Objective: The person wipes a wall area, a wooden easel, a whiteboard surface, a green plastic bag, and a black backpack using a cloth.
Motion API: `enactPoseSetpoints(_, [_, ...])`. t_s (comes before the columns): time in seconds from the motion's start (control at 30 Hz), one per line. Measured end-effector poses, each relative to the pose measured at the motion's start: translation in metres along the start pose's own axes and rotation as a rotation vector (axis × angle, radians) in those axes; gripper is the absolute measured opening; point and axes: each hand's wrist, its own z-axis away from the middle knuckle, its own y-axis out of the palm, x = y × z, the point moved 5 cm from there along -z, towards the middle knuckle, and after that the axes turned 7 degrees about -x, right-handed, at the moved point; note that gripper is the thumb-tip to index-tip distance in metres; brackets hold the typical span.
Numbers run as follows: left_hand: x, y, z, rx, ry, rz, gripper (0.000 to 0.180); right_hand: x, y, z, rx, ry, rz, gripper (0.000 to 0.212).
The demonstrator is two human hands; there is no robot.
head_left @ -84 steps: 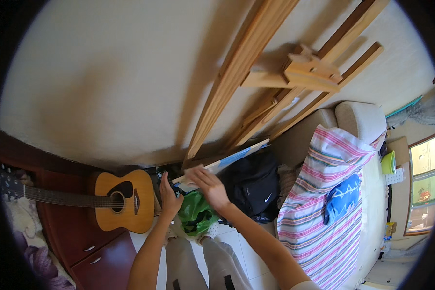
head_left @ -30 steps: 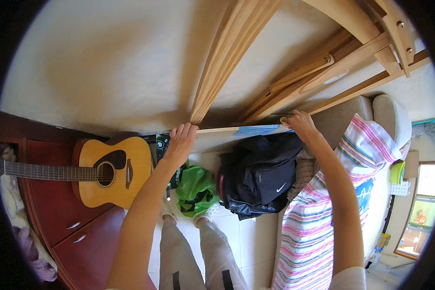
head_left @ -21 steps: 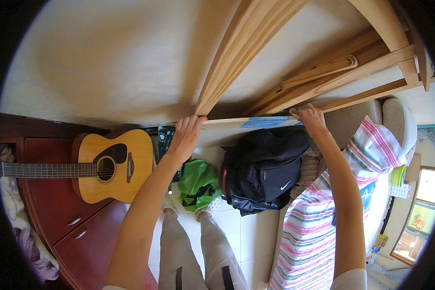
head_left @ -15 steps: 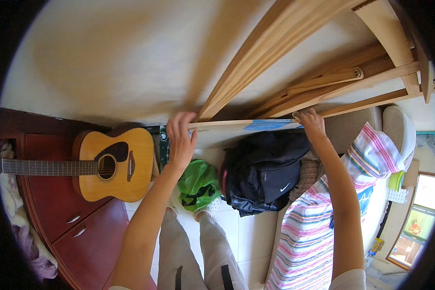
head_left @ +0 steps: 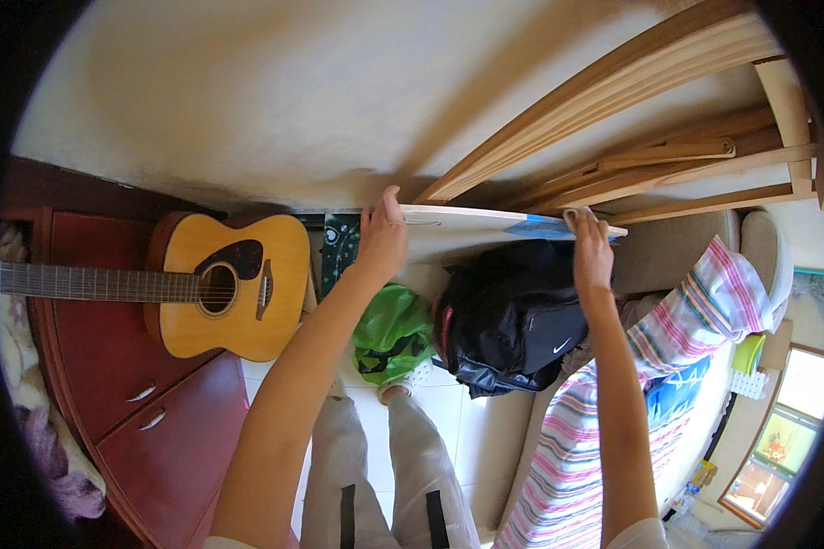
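Note:
A thin, pale wooden board stands on edge in front of the wall, its long upper edge running left to right. My left hand is closed round its left end, fingers over the top. Toward the right end my right hand grips the upper edge beside a blue patch; the board's corner sticks out past it. Behind the board lean the wooden slats of a large frame. Below hang or stand a green plastic bag and a black backpack, close to the board's face.
An acoustic guitar leans at the left against dark red cabinets. On the right, a striped cloth covers part of a sofa. White floor tiles lie around my feet. A window shows at far right.
My head view has shifted a little. The board appears farther right, its right corner now showing beyond my right hand. My left hand has closed more tightly round its left end.

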Motion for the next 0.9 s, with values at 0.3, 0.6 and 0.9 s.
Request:
enactPoseSetpoints(0.3, [0.006,-0.007,-0.001,-0.014,0.079,0.019,0.046,0.087,-0.015,0.009,-0.274,0.542,-0.673,0.033])
enactPoseSetpoints(0.6, [0.121,-0.024,0.056,-0.061,-0.069,0.259,0.016,0.16,-0.001,0.011,-0.351,0.401,-0.725,0.04])
enactPoseSetpoints(0.9, [0.191,-0.009,0.17,0.092,-0.508,0.154,0.022,0.18,0.01,0.026,-0.455,0.193,-0.799,0.041])
